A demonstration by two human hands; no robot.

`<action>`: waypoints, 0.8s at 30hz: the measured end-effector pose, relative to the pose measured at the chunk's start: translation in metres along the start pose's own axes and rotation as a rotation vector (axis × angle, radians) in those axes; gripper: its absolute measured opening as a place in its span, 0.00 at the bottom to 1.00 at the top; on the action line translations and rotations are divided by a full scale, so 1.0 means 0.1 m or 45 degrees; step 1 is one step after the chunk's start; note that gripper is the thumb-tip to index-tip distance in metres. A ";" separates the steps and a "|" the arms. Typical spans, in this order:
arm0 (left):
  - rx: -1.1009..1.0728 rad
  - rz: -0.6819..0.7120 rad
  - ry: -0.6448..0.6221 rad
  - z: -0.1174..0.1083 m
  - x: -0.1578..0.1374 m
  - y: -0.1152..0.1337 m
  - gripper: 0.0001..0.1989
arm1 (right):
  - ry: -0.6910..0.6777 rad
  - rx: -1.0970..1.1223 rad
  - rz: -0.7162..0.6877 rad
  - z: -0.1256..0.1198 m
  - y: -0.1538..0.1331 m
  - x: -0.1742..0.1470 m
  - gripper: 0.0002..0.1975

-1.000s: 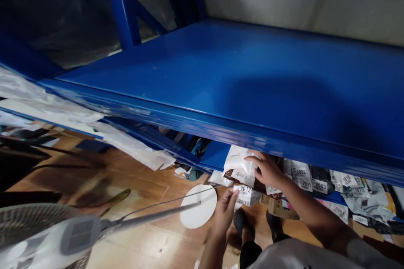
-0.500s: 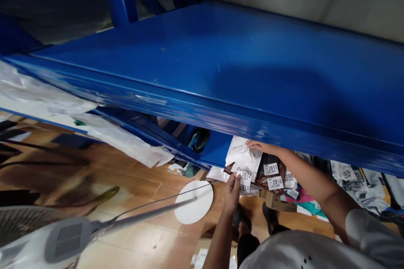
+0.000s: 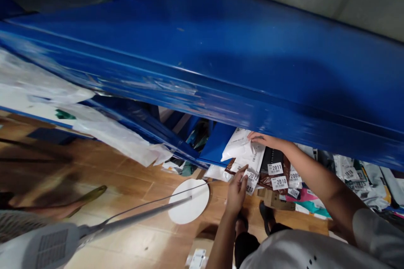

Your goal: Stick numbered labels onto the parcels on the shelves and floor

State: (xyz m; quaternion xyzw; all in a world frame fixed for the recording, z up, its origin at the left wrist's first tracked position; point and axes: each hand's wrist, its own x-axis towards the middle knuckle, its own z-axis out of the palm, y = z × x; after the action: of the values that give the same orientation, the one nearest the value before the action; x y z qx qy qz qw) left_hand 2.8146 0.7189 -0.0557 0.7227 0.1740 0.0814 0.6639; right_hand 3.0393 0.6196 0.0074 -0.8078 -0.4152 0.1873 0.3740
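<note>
Under the blue shelf, my right hand (image 3: 261, 138) has its fingers closed on the upper part of a white mailer bag (image 3: 236, 145). That bag is tilted to the left over another white mailer bag (image 3: 258, 159). My left hand (image 3: 237, 188) is at the front edge of the pile, index finger and thumb apart, touching beside a label reading 2012 (image 3: 252, 176). A second label below it, ending in 13, is partly covered by the fingers. Right of these lies a dark brown bag (image 3: 268, 172) with labels 2011 and 2010.
A blue metal shelf (image 3: 202, 42) spans the view above my hands. More labelled parcels (image 3: 350, 172) lie to the right, and a cardboard box (image 3: 277, 199) sits below. At the left are a grey fan (image 3: 53, 243) with a round white base (image 3: 189, 201) and plastic sheeting (image 3: 120, 138).
The upper white bag has shifted left under my right hand, showing more of the bag beneath. My left hand's fingers have spread from the 2012 label. The view has moved slightly.
</note>
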 end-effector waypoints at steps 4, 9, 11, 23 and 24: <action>0.010 -0.006 -0.035 0.01 -0.03 -0.02 0.17 | -0.144 -0.004 -0.069 -0.07 -0.09 0.00 0.06; -0.001 -0.013 -0.033 0.01 -0.05 -0.02 0.18 | -0.209 -0.018 -0.134 -0.13 -0.21 0.02 0.07; -0.006 -0.013 -0.029 0.01 -0.05 -0.03 0.19 | -0.220 -0.032 -0.148 -0.14 -0.25 0.02 0.08; -0.363 -0.231 0.074 0.01 -0.05 -0.08 0.24 | -0.252 -0.195 -0.174 -0.10 -0.30 -0.20 0.09; -0.389 -0.256 0.076 0.01 -0.05 -0.09 0.25 | -0.239 -0.222 -0.197 -0.09 -0.31 -0.25 0.10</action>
State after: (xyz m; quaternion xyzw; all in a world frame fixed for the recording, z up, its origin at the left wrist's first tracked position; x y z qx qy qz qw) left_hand 2.8092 0.7163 -0.0640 0.5897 0.2508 0.0615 0.7652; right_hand 3.0135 0.6067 0.0371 -0.7818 -0.5242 0.1957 0.2753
